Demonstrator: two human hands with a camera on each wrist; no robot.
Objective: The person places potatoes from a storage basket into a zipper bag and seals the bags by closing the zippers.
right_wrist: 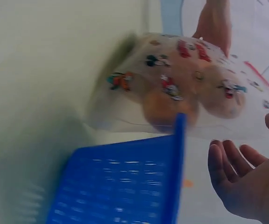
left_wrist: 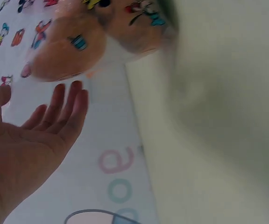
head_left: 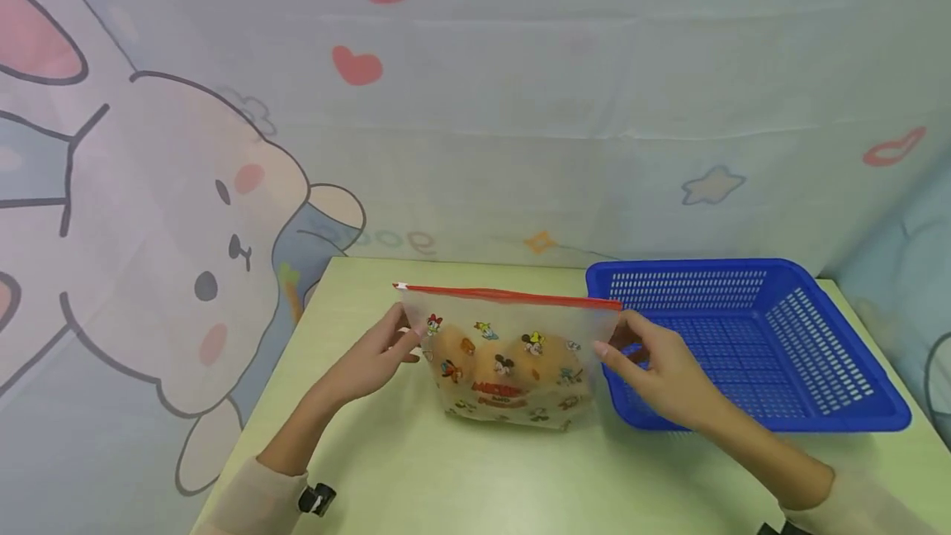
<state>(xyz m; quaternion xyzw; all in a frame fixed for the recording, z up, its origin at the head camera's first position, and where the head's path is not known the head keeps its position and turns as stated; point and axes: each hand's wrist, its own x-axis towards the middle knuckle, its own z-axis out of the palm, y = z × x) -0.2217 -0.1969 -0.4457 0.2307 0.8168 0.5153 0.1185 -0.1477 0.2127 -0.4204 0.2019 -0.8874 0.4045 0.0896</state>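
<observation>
A frosted slider-zip bag (head_left: 513,386) with cartoon characters and a red zip strip (head_left: 513,295) stands upright on the table. Several round, orange-tan things (right_wrist: 165,109) show through its film. The strip's white slider (head_left: 402,286) is at the left end. At the bag's left side is my left hand (head_left: 375,357), thumb in front and fingers loosely bent beside the edge. My right hand (head_left: 664,370) is at the opposite side, thumb over the front and fingers behind the edge. Both wrist views show a wide gap between thumb and fingertips.
Right of the bag, a blue plastic basket (head_left: 854,415) with slotted walls sits on the pale green table (head_left: 475,485). Its left rim is close to the right hand. A cartoon-printed cloth (head_left: 520,106) hangs behind the table. A dark cable (head_left: 929,378) is at the far right.
</observation>
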